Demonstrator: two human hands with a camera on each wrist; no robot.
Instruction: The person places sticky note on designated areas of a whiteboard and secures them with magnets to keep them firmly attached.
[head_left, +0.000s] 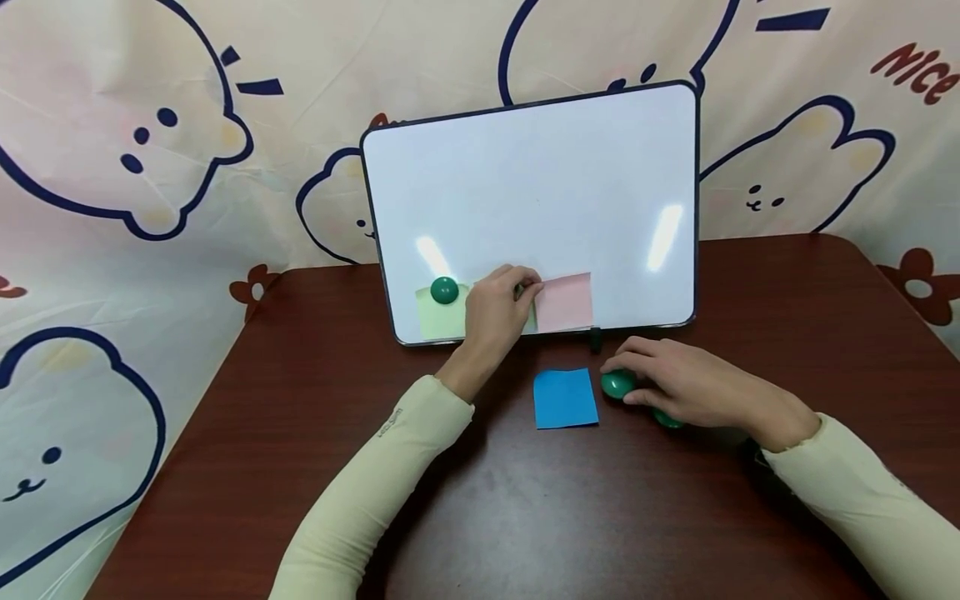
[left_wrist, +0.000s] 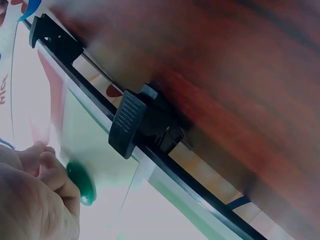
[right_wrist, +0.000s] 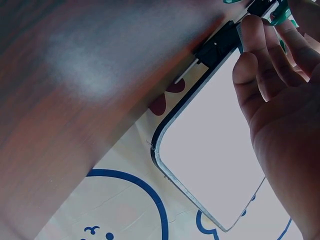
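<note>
A whiteboard [head_left: 540, 192] leans upright at the back of the table. My left hand [head_left: 498, 304] pinches the upper left corner of a pink sticky note [head_left: 566, 302] against its lower part. Beside those fingers, a round green magnet [left_wrist: 81, 182] sits on a green sticky note [left_wrist: 85, 127], mostly hidden by the hand in the head view. Farther left, another green magnet [head_left: 445, 290] is on a yellow-green note [head_left: 441, 321]. On the table, the fingers and thumb of my right hand [head_left: 686, 379] grip a green magnet [head_left: 618, 384]; one more magnet [head_left: 667, 419] shows under that hand.
A blue sticky note [head_left: 566, 400] lies on the brown table [head_left: 495, 517] in front of the board. Black clips [left_wrist: 142, 122] hold the board's bottom edge. A printed cloth [head_left: 315, 83] hangs behind.
</note>
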